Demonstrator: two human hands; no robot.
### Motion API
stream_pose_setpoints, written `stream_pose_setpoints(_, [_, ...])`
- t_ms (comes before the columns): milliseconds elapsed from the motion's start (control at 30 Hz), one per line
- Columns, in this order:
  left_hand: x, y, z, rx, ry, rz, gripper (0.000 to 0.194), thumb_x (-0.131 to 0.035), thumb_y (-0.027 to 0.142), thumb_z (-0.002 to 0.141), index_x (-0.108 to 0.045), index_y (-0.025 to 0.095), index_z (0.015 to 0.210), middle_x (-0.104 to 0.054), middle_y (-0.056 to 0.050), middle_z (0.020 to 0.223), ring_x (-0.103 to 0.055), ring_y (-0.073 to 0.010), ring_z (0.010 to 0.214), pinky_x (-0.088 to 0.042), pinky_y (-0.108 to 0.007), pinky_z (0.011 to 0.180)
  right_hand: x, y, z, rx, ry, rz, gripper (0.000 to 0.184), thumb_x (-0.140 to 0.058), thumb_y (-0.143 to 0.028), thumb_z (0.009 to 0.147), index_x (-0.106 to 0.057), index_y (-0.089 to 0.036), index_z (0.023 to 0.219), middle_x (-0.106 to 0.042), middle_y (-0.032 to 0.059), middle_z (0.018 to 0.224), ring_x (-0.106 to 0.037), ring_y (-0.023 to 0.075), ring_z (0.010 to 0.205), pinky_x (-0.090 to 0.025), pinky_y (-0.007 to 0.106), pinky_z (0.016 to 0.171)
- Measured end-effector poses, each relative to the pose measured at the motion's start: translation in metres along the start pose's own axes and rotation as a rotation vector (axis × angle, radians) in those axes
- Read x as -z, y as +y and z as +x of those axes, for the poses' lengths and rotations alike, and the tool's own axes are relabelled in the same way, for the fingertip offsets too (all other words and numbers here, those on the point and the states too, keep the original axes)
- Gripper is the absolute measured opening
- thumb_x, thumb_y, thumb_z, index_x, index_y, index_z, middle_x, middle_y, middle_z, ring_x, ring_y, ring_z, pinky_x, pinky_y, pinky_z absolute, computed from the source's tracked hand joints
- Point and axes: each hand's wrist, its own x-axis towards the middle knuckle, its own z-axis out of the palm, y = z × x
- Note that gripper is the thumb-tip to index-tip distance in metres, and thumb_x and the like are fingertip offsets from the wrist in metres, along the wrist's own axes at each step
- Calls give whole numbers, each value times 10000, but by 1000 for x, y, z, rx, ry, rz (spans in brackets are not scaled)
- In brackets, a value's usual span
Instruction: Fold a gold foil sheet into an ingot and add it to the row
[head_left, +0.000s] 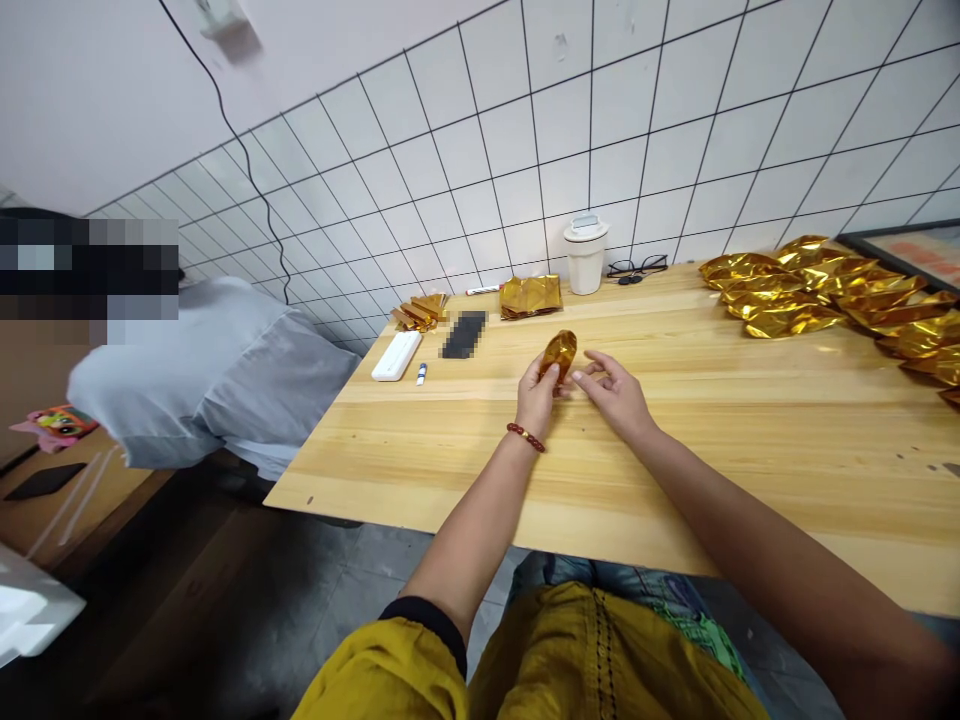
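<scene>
My left hand (pixel 536 388), with a red bead bracelet at the wrist, grips a folded gold foil piece (pixel 559 354) above the wooden table (pixel 420 450). The foil looks rounded and shiny, tilted upward between thumb and fingers. Just to its right is my right hand (pixel 611 392), fingers apart and curved toward the foil, with nothing visible in them. Beyond the hands lies a flat stack of gold foil sheets (pixel 531 297). Many puffed gold foil shapes (pixel 787 290) are heaped at the right back of the table.
Along the tiled wall stand a white lidded cup (pixel 585 258) and black glasses (pixel 637 268). Toward the left lie gold strips (pixel 420 313), a blurred dark phone-like object (pixel 465 335), a white box-like device (pixel 397 356) and a small blue-white tube (pixel 421 374). Another person (pixel 187 370) sits left.
</scene>
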Motion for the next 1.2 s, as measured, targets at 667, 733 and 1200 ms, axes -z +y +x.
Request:
stream_pose_setpoints(667, [-3,13,-12,-24,-81,50,503,-673,573,808,-741,171,1104,-715,-118,1148,-564,-59,502,-396,-207,438,5,9,9,-120,1,179,546,-626,-695,750,-704,-170,879,-500,-39,536,-414,99,475,-329,246,470])
stream_pose_setpoints(733, [-3,12,-13,-18,-100,37,529,-655,582,822,-725,171,1148,-695,-130,1205,-570,-61,501,-421,-215,447,6,10,9,-115,-13,176,545,-630,-682,761,-717,-167,919,-514,-38,542,-425,99,482,-345,244,479])
stream_pose_setpoints(1200, [2,16,-7,-21,51,-1,615,-652,646,796,-716,132,1129,-723,-172,1151,-499,-28,403,-358,-196,380,6,1,6,-70,-78,110,530,-632,-658,774,-730,-158,920,-526,-27,567,-440,107,514,-372,260,519])
